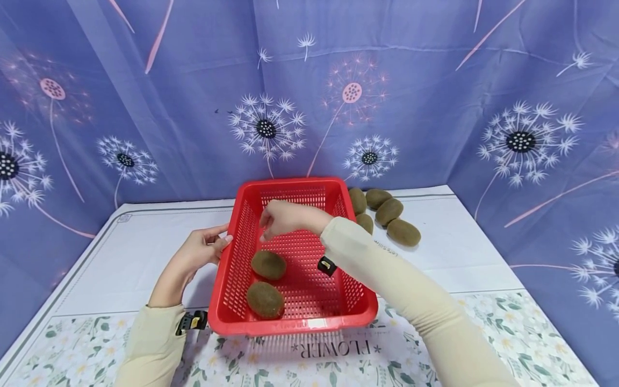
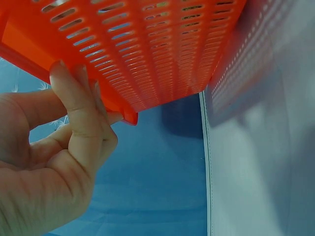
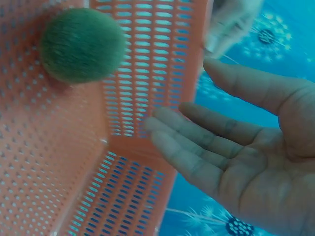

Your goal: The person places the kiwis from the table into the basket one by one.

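A red plastic basket with slotted walls stands on the table in the head view. Along its left side, two brown fuzzy kiwis lie inside, a farther kiwi and a nearer kiwi. My left hand grips the basket's left rim between thumb and fingers; the left wrist view shows the fingers at the orange-looking rim. Over the far left part of the basket hovers my right hand. Its fingers are loosely extended and hold nothing in the right wrist view, where one kiwi appears beyond the fingertips.
Several more kiwis lie grouped on the white tabletop just right of the basket's far end. Purple dandelion-print cloth rises behind and at both sides. A floral-printed strip covers the table's near part.
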Demonstrator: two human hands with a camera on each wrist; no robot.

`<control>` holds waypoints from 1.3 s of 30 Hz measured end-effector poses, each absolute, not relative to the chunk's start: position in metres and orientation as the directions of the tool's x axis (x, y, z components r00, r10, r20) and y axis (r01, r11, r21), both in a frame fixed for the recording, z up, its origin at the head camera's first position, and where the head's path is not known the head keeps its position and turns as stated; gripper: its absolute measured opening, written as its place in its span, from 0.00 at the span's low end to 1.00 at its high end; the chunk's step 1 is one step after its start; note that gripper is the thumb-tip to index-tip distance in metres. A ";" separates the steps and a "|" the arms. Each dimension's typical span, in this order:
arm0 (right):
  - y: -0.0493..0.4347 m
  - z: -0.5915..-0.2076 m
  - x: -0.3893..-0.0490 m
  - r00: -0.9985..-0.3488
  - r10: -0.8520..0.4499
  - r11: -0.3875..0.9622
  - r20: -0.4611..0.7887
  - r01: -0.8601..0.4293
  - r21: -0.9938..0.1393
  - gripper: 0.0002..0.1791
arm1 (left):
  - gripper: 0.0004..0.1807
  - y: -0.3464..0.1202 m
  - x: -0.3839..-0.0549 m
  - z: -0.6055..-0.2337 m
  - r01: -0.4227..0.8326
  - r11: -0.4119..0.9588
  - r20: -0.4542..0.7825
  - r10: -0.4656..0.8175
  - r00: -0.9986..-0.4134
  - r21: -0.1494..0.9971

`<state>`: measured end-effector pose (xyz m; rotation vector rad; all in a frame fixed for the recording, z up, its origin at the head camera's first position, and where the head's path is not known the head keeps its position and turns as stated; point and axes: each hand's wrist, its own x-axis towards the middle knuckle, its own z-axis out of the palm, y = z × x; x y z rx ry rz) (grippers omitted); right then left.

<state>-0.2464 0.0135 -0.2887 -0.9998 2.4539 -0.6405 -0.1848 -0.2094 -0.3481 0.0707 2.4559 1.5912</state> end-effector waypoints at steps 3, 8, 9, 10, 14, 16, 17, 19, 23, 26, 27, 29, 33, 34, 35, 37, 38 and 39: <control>0.020 -0.280 -0.249 -0.676 -0.720 0.613 -0.155 -0.517 -0.597 0.16 | 0.30 -0.210 -0.184 -0.348 -0.079 0.414 -0.155 0.154 -0.976 0.907; 0.034 -0.268 -0.253 -0.702 -0.707 0.579 -0.088 -0.503 -0.641 0.16 | 0.30 -0.210 -0.184 -0.349 -0.074 0.413 -0.151 0.156 -0.976 0.908; 0.037 -0.266 -0.253 -0.708 -0.702 0.573 -0.076 -0.498 -0.651 0.16 | 0.29 -0.210 -0.184 -0.349 -0.074 0.412 -0.151 0.157 -0.976 0.908; 0.040 -0.264 -0.254 -0.713 -0.699 0.567 -0.063 -0.498 -0.656 0.16 | 0.29 -0.210 -0.184 -0.349 -0.073 0.413 -0.151 0.159 -0.976 0.908; 0.052 -0.260 -0.258 -0.731 -0.682 0.541 -0.008 -0.498 -0.678 0.15 | 0.29 -0.210 -0.184 -0.349 -0.070 0.414 -0.147 0.158 -0.976 0.908; 0.057 -0.259 -0.260 -0.738 -0.674 0.529 0.014 -0.496 -0.689 0.15 | 0.29 -0.210 -0.184 -0.348 -0.068 0.414 -0.145 0.158 -0.977 0.908; 0.060 -0.258 -0.260 -0.741 -0.671 0.520 0.021 -0.490 -0.699 0.15 | 0.30 -0.210 -0.185 -0.348 -0.068 0.413 -0.145 0.157 -0.977 0.908; 0.066 -0.258 -0.261 -0.748 -0.663 0.503 0.036 -0.480 -0.719 0.15 | 0.30 -0.210 -0.185 -0.348 -0.068 0.411 -0.144 0.157 -0.977 0.909; 0.080 -0.257 -0.262 -0.767 -0.639 0.485 0.058 -0.460 -0.744 0.16 | 0.29 -0.210 -0.184 -0.348 -0.071 0.407 -0.146 0.157 -0.977 0.911; 0.091 -0.257 -0.261 -0.790 -0.609 0.485 0.072 -0.442 -0.754 0.16 | 0.29 -0.209 -0.184 -0.348 -0.072 0.406 -0.146 0.155 -0.977 0.911; 0.095 -0.256 -0.261 -0.798 -0.597 0.485 0.078 -0.436 -0.758 0.16 | 0.29 -0.209 -0.184 -0.348 -0.075 0.405 -0.148 0.153 -0.977 0.911; 0.104 -0.257 -0.261 -0.815 -0.573 0.482 0.088 -0.423 -0.767 0.16 | 0.29 -0.209 -0.184 -0.348 -0.075 0.403 -0.148 0.153 -0.977 0.912; 0.123 -0.259 -0.260 -0.852 -0.517 0.488 0.081 -0.371 -0.790 0.17 | 0.29 -0.209 -0.184 -0.349 -0.079 0.400 -0.152 0.154 -0.976 0.913; 0.128 -0.260 -0.260 -0.861 -0.504 0.490 0.076 -0.357 -0.795 0.18 | 0.29 -0.209 -0.184 -0.349 -0.079 0.400 -0.152 0.154 -0.976 0.913; 0.133 -0.261 -0.260 -0.871 -0.487 0.495 0.070 -0.341 -0.799 0.18 | 0.29 -0.209 -0.185 -0.350 -0.081 0.399 -0.153 0.152 -0.976 0.913; 0.144 -0.263 -0.261 -0.886 -0.459 0.497 0.065 -0.317 -0.808 0.19 | 0.29 -0.210 -0.185 -0.350 -0.073 0.400 -0.147 0.158 -0.976 0.914; 0.149 -0.265 -0.261 -0.894 -0.444 0.502 0.065 -0.309 -0.808 0.18 | 0.29 -0.210 -0.185 -0.350 -0.071 0.400 -0.145 0.158 -0.977 0.914; 0.155 -0.267 -0.261 -0.901 -0.428 0.503 0.065 -0.297 -0.812 0.18 | 0.29 -0.210 -0.185 -0.350 -0.070 0.399 -0.144 0.157 -0.977 0.914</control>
